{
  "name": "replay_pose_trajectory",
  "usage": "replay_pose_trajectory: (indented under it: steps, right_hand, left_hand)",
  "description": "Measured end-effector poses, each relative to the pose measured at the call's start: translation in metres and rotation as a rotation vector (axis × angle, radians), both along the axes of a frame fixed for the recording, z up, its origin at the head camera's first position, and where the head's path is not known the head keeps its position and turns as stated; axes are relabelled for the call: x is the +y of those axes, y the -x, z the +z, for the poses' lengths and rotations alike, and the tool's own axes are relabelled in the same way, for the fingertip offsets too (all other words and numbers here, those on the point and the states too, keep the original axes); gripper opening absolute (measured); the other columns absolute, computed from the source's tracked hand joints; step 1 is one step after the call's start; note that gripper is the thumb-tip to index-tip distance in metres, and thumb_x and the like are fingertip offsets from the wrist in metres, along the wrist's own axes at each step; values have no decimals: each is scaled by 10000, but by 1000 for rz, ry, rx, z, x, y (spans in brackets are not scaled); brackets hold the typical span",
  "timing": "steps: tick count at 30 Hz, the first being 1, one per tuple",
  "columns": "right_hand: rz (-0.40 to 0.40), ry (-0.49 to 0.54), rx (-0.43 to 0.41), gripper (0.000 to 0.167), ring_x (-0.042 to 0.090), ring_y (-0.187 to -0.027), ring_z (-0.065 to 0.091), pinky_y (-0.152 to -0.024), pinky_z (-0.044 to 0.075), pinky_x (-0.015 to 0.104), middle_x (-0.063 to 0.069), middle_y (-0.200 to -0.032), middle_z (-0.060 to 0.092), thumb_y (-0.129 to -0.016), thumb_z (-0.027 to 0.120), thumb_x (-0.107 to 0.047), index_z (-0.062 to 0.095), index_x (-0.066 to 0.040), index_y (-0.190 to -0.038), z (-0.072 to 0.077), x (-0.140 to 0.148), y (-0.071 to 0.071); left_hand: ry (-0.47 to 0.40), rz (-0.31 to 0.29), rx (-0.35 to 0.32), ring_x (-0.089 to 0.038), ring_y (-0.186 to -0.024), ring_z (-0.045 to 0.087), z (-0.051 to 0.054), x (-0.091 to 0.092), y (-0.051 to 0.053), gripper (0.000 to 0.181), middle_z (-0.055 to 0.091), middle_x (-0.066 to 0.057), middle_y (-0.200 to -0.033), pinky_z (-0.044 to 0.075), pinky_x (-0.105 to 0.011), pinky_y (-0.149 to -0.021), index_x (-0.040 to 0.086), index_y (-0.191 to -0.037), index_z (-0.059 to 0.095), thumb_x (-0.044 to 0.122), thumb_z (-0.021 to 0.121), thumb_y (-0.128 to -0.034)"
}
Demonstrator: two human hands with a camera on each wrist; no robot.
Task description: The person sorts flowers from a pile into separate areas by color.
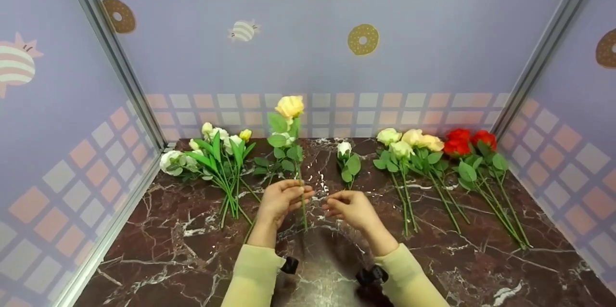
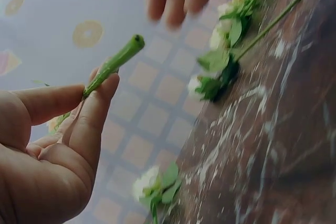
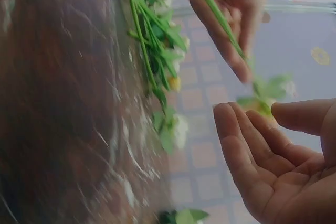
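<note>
Pinching the yellow rose (image 1: 289, 106) by its stem (image 1: 304, 215) between thumb and fingers of the left hand (image 1: 281, 201), raised above the table (image 1: 159, 249). Standing nearly upright in the head view, bloom uppermost and leaning slightly left, cut end below the grip. With the right hand (image 1: 353, 208) just to the right of the stem, about level with the grip, fingers loosely bent, holding nothing and not touching the rose. Leaving a narrow sideways gap, across the long axis rather than along it; judging that gap to be the relation to watch. Showing the cut end free past the left fingers in the left wrist view, apart from the right fingertips. Plainly nearer to the left hand, being in its grasp, yet within easy reach of the right. Lying beyond the right hand, a white rose (image 1: 344, 149); off to the left, a bunch (image 1: 216, 148); off to the right, cream roses (image 1: 413, 137), then red roses (image 1: 457, 142).
</note>
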State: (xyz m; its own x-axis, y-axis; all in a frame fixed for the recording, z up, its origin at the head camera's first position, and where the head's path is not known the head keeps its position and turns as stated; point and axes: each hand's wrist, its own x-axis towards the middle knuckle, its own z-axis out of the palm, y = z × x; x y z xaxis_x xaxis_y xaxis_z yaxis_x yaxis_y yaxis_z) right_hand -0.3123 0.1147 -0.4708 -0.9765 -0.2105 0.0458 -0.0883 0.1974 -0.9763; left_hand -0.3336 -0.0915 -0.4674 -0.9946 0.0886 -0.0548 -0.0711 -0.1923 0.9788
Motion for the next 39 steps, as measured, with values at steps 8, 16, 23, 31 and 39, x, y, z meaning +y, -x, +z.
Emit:
replay_pose_trajectory:
  steps: [8, 16, 23, 31, 39]
  right_hand:
    - [145, 107, -158, 348, 278, -915, 789, -902, 644, 444, 338, -1144, 714, -1047, 561, -84, 603, 192, -1254, -9, -15, -9]
    - [170, 253, -216, 300, 138, -812, 778, -772, 652, 261, 256, -1061, 767, -1038, 572, -38, 609, 206, -1209, -18, -21, -10]
    - [133, 281, -198, 204, 112, -735, 759, -729, 652, 254, 122, -893, 792, -1003, 604, 16, 645, 184, -1112, -24, -22, -11]
    - [145, 295, -202, 200, 107, -721, 757, -715, 646, 243, 68, -847, 787, -1006, 603, 9, 648, 167, -1121, -26, -20, -9]
    - [142, 279, -198, 232, 128, -752, 760, -819, 663, 352, 83, -869, 789, -1002, 599, 16, 621, 193, -1150, -20, -15, -5]
  left_hand:
    - [-37, -78, -3, -150, -892, 778, 2, 17, -4, 281, 784, -139, -1033, 655, -277, -812, -137, -1256, 548, -67, 603, -989]
    - [-24, -53, 39, -173, -913, 782, -3, 22, -6, 288, 782, -132, -1020, 655, -267, -784, -143, -1254, 546, -65, 615, -985]
    - [-42, -45, 51, -225, -937, 784, -6, 25, -6, 300, 777, -188, -1031, 660, -322, -831, -184, -1248, 526, -97, 608, -973]
    - [-20, -35, 50, -260, -971, 783, -7, 26, -6, 323, 761, -234, -1079, 657, -323, -843, -181, -1271, 542, -72, 623, -977]
    - [30, -24, 46, -253, -996, 776, -4, 17, -2, 365, 724, -288, -1181, 650, -360, -887, -167, -1326, 557, -22, 622, -998]
